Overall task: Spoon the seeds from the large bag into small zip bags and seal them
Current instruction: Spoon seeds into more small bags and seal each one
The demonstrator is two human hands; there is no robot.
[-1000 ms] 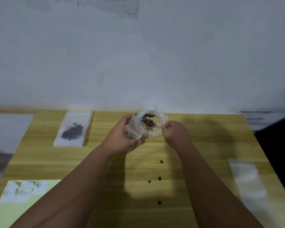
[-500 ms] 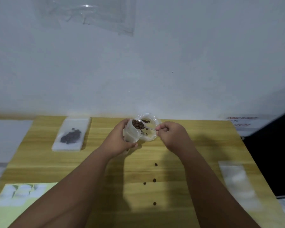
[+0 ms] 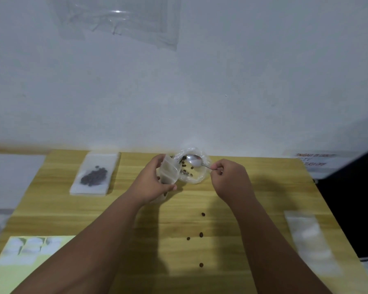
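Listing largest first: item one, your wooden table [image 3: 274, 187], runs up to the wall.
– Noted. Item two, a pale green sheet [image 3: 19, 262], lies at your near left corner. Item three, a blurred strip of clear bags [image 3: 310, 240], lies beside your right forearm.

Item four: one filled zip bag [image 3: 100, 159], flat at the far left, with dark seeds [image 3: 94, 177] inside.
– Item five, the large bag [image 3: 197, 177], sits at the far edge, centre. Its mouth is open and a few seeds are in it.

Your left hand [image 3: 153, 183] curls round a small zip bag [image 3: 168, 170], its mouth held open against the large bag's left rim.
– Your right hand [image 3: 227, 179] pinches the handle of the spoon [image 3: 194, 160]. The bowl sits over the large bag's mouth and looks empty.

Last item: four loose seeds [image 3: 201, 234] on the table between your forearms.
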